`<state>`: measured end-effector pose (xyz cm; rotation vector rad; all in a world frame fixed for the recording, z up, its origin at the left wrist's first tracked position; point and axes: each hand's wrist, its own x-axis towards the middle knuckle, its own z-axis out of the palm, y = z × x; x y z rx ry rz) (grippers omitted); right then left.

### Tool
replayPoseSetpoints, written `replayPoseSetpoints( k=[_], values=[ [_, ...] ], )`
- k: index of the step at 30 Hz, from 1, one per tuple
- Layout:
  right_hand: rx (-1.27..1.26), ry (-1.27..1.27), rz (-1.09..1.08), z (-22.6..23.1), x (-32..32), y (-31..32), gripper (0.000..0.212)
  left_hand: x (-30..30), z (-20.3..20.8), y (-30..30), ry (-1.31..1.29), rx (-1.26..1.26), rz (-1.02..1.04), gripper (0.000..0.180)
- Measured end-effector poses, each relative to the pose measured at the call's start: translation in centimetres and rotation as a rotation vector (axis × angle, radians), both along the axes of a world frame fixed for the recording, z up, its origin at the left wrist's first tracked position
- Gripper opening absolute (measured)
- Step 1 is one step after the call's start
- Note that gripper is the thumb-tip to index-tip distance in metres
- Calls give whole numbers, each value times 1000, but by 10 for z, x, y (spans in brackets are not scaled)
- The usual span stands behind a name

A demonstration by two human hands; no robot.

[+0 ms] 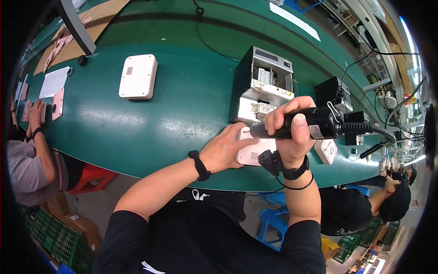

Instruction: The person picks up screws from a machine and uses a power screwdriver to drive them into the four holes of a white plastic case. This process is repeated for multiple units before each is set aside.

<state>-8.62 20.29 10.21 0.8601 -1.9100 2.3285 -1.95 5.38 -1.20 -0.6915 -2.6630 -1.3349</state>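
My right hand (292,130) is wrapped round a black electric screwdriver (315,122), held nearly level with its cable running off to the right. The driver's tip points left and meets the upper left corner area of a white plastic case (250,155) lying on the bench. On the left side of that case, my left hand (222,148) grips its edge, with thumb and fingers round the corner. Just beyond the case stands a grey and black screw feeder (262,82). Part of the case is hidden by my right hand and wrist strap.
Another white case (138,76) lies on the green bench (182,100) to the left. A third white case (325,150) sits right of my hand. Black boxes (335,96) with cables stand beyond. Co-workers sit at both sides; one's hand (35,114) is near pink parts.
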Motion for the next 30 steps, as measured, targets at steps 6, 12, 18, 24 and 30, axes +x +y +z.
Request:
replayPoseSetpoints(
  k=[6,12,18,24,30],
  values=[
    [-135,48,-109,27,-16,18,31,22,7,-47,-39,-47,84,75],
    [-29,17,-232,23,-34,17,32,23,11,-68,-104,-69,143,75],
    [-117,-121,-81,23,2,30,34,19,9,-71,-97,-53,148,74],
    [-117,-131,-20,11,28,32,36,20,7,-70,-96,-31,147,73],
    [-82,-110,-51,-12,34,29,37,20,5,-67,-84,-18,146,72]
  ],
)
